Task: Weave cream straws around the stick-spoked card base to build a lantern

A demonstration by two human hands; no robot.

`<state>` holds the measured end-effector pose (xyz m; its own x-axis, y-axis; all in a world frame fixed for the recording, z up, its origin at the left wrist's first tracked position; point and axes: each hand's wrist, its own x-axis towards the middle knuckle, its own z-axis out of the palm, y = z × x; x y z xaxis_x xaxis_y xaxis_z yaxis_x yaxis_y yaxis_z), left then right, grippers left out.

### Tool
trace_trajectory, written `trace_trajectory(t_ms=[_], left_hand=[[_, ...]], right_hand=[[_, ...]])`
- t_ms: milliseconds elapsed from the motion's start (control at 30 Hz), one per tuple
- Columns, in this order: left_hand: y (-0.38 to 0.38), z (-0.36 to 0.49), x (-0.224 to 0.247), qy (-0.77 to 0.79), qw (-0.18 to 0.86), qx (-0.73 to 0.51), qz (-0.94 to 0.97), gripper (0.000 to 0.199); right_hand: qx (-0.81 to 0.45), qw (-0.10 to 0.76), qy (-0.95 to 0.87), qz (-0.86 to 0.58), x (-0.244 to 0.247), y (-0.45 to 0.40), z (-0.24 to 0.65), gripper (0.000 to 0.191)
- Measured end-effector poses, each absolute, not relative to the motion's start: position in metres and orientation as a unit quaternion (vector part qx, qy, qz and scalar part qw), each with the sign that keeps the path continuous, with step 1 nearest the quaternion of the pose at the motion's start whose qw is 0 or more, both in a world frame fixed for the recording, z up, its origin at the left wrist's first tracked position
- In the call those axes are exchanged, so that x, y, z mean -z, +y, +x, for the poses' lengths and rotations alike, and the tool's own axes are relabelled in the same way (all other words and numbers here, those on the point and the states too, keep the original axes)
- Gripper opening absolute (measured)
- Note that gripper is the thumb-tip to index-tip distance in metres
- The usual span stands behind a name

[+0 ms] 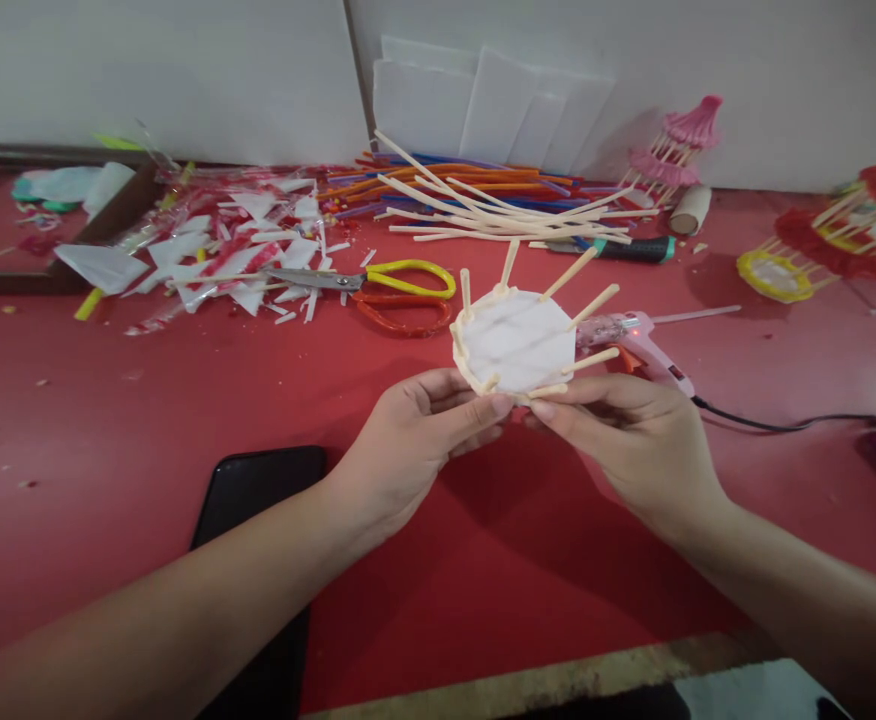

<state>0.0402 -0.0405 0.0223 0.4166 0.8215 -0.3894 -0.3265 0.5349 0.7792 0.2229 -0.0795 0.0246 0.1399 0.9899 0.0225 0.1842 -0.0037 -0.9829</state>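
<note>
Between my hands is a round white paper disc with several short cream sticks standing around its edge and a cream strip along part of the rim. My left hand pinches the disc's near edge, thumb on top. Close beside it, my right hand pinches the same edge, its thumb tip near the cream strip. The undersides of the fingers are partly hidden. A pink glue gun with a small lit light lies just behind my right hand. Scissors with one yellow and one red handle lie beyond my left hand.
Cream and coloured pipe cleaners are piled at the back, near a box cutter. Paper and plastic scraps spread at the left. Small paper towers stand at the right. A black phone lies by my left forearm.
</note>
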Motion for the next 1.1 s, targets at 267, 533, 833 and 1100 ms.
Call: trace_trajectory(t_ms=[267, 533, 833, 1100], left_hand=[[-0.041, 0.040, -0.019, 0.407, 0.780, -0.369, 0.300, 0.020], [-0.043, 0.041, -0.019, 0.374, 0.791, -0.369, 0.313, 0.022], [-0.043, 0.041, -0.016, 0.367, 0.775, -0.381, 0.347, 0.026], [-0.045, 0.042, -0.017, 0.354, 0.776, -0.385, 0.354, 0.018]], right_hand=[[-0.364, 0.478, -0.543, -0.587, -0.021, -0.079, 0.218, 0.009], [-0.290, 0.465, -0.599, -0.583, -0.022, -0.081, 0.216, 0.008], [-0.270, 0.480, -0.597, -0.584, -0.025, -0.080, 0.212, 0.006], [-0.254, 0.485, -0.617, -0.565, -0.022, -0.081, 0.212, 0.007]])
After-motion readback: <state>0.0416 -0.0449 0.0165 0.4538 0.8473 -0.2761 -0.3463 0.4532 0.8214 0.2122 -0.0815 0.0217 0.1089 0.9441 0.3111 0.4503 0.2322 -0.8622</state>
